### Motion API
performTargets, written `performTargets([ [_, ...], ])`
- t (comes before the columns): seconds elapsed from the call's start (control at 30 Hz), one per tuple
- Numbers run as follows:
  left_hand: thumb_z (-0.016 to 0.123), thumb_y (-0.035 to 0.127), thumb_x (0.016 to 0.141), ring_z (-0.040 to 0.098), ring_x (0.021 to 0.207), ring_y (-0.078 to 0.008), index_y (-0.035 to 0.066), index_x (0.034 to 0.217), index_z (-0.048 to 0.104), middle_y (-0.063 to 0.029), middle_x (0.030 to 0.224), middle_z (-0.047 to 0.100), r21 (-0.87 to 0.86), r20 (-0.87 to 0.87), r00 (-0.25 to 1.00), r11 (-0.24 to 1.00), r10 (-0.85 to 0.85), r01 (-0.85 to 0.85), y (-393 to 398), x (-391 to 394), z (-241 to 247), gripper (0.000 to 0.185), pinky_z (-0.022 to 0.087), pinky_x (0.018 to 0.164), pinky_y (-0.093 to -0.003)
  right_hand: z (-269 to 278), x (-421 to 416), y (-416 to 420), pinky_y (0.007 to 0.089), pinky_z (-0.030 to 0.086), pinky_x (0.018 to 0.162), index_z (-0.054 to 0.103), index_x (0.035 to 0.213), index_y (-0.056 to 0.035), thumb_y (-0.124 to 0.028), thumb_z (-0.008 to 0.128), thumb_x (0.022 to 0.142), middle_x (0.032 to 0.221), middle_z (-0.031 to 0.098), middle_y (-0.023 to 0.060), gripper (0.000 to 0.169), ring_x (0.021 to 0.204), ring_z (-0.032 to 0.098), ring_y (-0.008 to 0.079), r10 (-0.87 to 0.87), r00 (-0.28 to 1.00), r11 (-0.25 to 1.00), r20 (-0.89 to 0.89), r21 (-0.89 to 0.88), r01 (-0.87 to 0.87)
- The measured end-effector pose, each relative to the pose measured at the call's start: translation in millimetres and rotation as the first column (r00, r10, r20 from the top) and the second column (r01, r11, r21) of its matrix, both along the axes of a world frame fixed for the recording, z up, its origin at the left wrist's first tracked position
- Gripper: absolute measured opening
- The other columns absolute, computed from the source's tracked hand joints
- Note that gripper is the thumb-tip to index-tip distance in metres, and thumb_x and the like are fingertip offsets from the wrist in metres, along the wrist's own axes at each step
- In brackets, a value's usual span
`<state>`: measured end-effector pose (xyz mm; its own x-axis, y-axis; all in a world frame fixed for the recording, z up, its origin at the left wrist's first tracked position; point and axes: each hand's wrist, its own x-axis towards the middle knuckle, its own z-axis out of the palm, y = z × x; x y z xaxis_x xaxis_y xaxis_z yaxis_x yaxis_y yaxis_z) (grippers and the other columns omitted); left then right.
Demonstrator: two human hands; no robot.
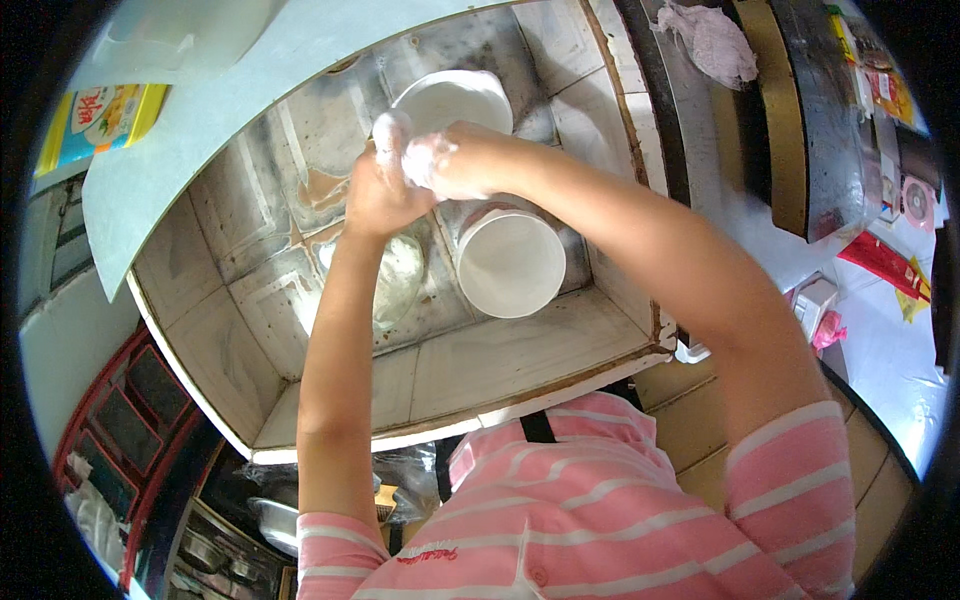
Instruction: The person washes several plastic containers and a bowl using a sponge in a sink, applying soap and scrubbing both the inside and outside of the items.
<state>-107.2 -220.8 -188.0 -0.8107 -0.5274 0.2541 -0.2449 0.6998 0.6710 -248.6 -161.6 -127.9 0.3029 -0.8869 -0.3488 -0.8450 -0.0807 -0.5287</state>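
Both my hands meet over the tiled basin, close against each other, with white foam (424,159) on the fingers. My left hand (382,191) points upward, its thumb coated in lather. From the right, my right hand (474,159) bends in, its fingers at the left hand. Whether anything is held between them is hidden by the foam. Just beyond is a round white container (457,101), partly covered by my hands. A white bucket (511,264) stands below my right forearm. By my left forearm sits a pale green translucent bowl (401,281), partly hidden.
The basin's front wall (517,367) rises between me and the vessels. A pale panel (150,172) edges the far left. A crumpled pinkish cloth (709,45) lies on the dark ledge at right. A yellow and blue package (105,124) is at upper left.
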Motion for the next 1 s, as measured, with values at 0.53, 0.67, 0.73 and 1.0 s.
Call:
performTargets([
  [0.53,0.077,0.038,0.049,0.06,0.065,-0.0274,0.006,0.083,0.058,-0.0127,0.071,0.06,-0.015,0.132,0.989,0.997,-0.069,0.071,-0.9,-4.5,27.0,0.051,0.05,0.059,-0.0343,-34.3,-18.0,-28.4,0.033,0.041,0.081,0.066,0.09,-0.0136,-0.024,0.06,0.07,0.102,0.059,0.0022,0.023,0.103,0.05,0.019,0.449,0.592,0.881,-0.67,0.22,-0.42],
  [0.67,0.077,0.033,0.047,0.059,0.071,-0.0272,0.006,0.084,0.059,-0.0113,0.076,0.06,-0.092,0.215,0.975,0.993,-0.059,0.08,2.5,-9.6,23.1,0.049,0.049,0.061,-0.036,-77.5,-21.2,-19.7,0.0344,0.045,0.077,0.064,0.095,-0.0104,-0.025,0.057,0.071,0.103,0.06,0.0059,0.028,0.093,0.057,0.0223,0.388,0.71,0.911,-0.587,0.359,-0.201],
  [0.73,0.076,0.032,0.046,0.059,0.071,-0.0273,0.007,0.084,0.059,-0.0111,0.077,0.06,-0.093,0.246,0.969,0.994,-0.031,0.055,2.9,-5.8,20.9,0.048,0.049,0.061,-0.0362,-40.7,-5.3,-15.3,0.0353,0.042,0.084,0.063,0.099,-0.012,-0.028,0.053,0.073,0.105,0.059,0.0075,0.032,0.096,0.056,0.0234,-0.137,0.9,0.887,-0.413,0.352,0.297],
  [1.0,0.075,0.028,0.045,0.058,0.066,-0.0281,0.009,0.079,0.057,-0.0123,0.073,0.058,-0.049,0.251,0.964,0.994,-0.085,0.101,6.6,-17.3,27.1,0.043,0.049,0.059,-0.037,-113.5,-9.6,-25.1,0.0359,0.046,0.07,0.064,0.096,-0.02,-0.028,0.051,0.077,0.1,0.061,0.0077,0.025,0.09,0.059,0.0227,0.019,0.82,0.964,-0.571,0.227,0.136],
])
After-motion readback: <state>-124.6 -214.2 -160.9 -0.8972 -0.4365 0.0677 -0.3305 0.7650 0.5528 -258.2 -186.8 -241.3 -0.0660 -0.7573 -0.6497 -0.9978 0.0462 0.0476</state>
